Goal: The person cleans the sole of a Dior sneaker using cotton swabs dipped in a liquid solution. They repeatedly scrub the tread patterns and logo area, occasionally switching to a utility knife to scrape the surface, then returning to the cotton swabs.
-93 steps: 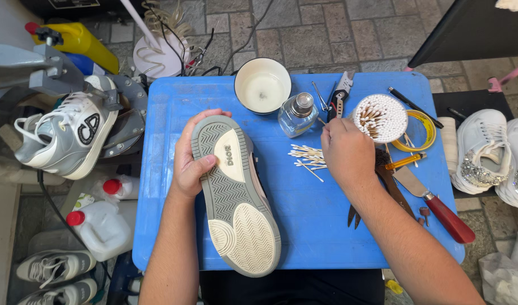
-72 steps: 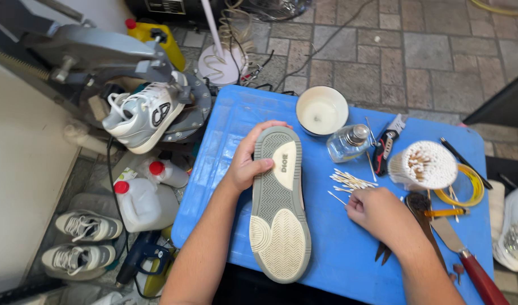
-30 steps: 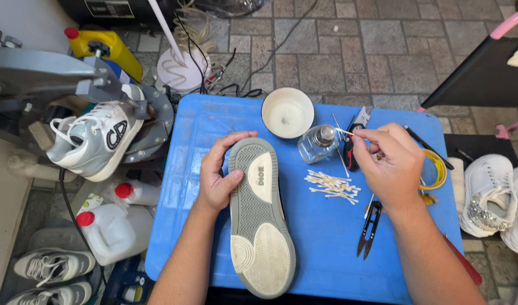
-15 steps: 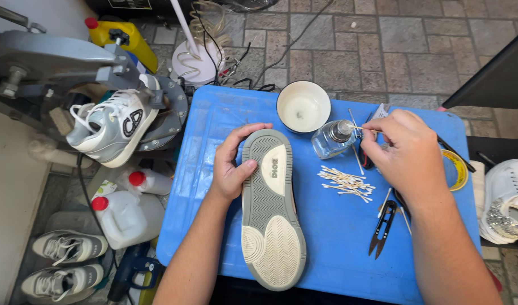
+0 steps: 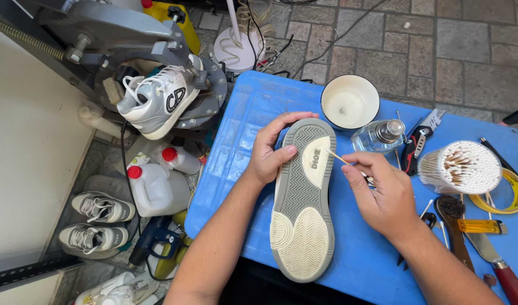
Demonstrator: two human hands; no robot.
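Observation:
A grey and cream sneaker point(image 5: 302, 209) lies sole up on the blue table point(image 5: 236, 147). My left hand point(image 5: 270, 148) grips its heel end from the left, thumb on the sole. My right hand point(image 5: 383, 192) pinches a cotton swab point(image 5: 338, 158), its tip touching the cream patch of the sole. A small clear glass bottle point(image 5: 378, 134) stands just beyond my right hand, beside a white bowl point(image 5: 349, 103) of pale liquid.
A round tub of cotton swabs point(image 5: 459, 167), pliers point(image 5: 418, 140), a brush point(image 5: 454, 217), yellow tape point(image 5: 510, 192) and a red-handled knife point(image 5: 499, 268) lie at the right. Left of the table are a machine holding a white sneaker point(image 5: 157, 100), plastic jugs point(image 5: 151, 186) and two shoes point(image 5: 98, 223).
My right hand has come from the glass bottle to the sole, bringing the swab with it. The view has shifted left. My left hand stays on the sneaker.

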